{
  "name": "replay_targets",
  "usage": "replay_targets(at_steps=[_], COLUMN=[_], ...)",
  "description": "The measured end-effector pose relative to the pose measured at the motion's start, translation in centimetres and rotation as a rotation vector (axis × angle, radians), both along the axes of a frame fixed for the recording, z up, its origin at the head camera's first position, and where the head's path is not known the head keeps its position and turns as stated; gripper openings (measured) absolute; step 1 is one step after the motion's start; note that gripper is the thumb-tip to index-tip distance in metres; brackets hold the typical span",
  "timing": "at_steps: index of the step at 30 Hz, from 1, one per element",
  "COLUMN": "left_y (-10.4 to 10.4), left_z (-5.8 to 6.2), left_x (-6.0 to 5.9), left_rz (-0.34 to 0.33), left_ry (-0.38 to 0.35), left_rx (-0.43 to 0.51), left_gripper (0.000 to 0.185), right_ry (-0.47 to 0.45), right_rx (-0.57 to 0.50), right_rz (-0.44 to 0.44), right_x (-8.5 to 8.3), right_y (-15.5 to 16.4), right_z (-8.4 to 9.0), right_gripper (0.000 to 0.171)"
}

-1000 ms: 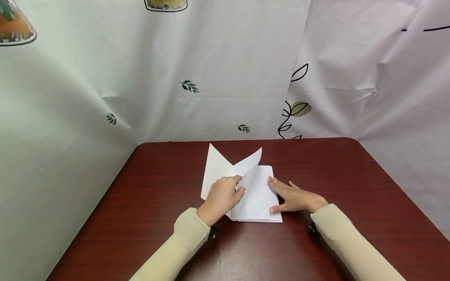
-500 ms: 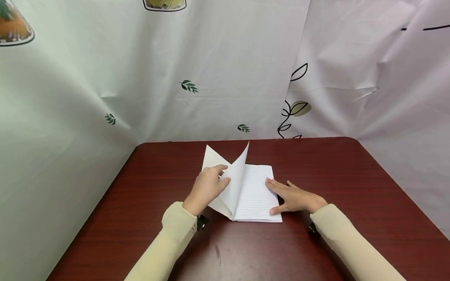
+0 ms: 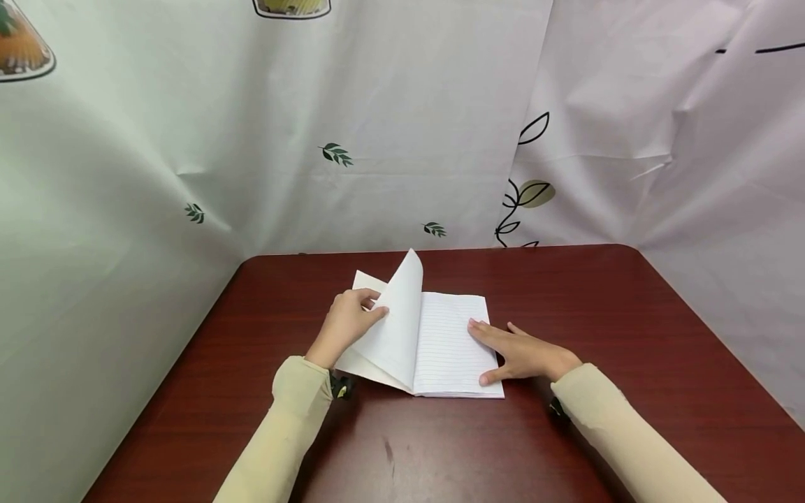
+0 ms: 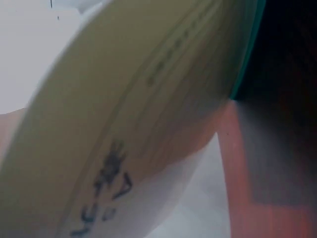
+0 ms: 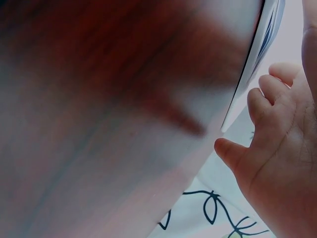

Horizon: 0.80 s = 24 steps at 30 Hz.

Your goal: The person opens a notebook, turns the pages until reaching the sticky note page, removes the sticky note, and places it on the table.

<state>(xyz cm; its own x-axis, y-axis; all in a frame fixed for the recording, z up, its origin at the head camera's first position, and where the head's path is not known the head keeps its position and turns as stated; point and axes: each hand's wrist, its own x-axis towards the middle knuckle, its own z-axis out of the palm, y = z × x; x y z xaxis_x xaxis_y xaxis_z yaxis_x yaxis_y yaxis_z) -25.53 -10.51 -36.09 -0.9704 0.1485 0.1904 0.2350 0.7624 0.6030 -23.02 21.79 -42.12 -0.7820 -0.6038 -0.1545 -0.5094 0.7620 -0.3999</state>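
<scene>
A notebook (image 3: pixel 449 349) with white lined pages lies spread on the table. In the head view my left hand (image 3: pixel 344 320) pinches a page (image 3: pixel 397 318) at its outer edge, thumb in front and fingers partly hidden behind. That page stands up and curves over toward the left side, above the tilted front cover (image 3: pixel 365 365). The left wrist view is filled by a curved, blurred sheet (image 4: pixel 119 114) with dark handwriting; the left fingers do not show there. My right hand (image 3: pixel 518 351), fingers spread, rests on the right edge of the lined page. The right wrist view shows its palm (image 5: pixel 277 153).
The dark red-brown table (image 3: pixel 566 293) extends around the notebook on all sides. Behind and beside it hangs a white cloth (image 3: pixel 390 105) with leaf prints. Bands with dark devices sit at both wrists, under light sleeves (image 3: pixel 277 426).
My left hand has moved left, drawing the page over from the right side toward the cover. The cover has tilted lower. The right hand stays almost in place.
</scene>
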Motion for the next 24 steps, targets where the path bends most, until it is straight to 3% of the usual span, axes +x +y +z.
replay_targets(at_steps=[17,24], left_y=[-4.5,-5.6], left_z=[-1.9,-2.9], left_x=[-2.7,-3.2], left_rz=[0.076,0.083], left_ry=[-0.154,-0.205], left_rx=[0.164,0.165], left_gripper=[0.031,0.029], right_ry=[-0.027,-0.025], right_rx=[0.006,0.011], right_rz=[0.017,0.029], right_x=[0.1,0.2], right_y=[0.0,0.2], right_z=[0.2,0.2], right_gripper=[0.093,0.094])
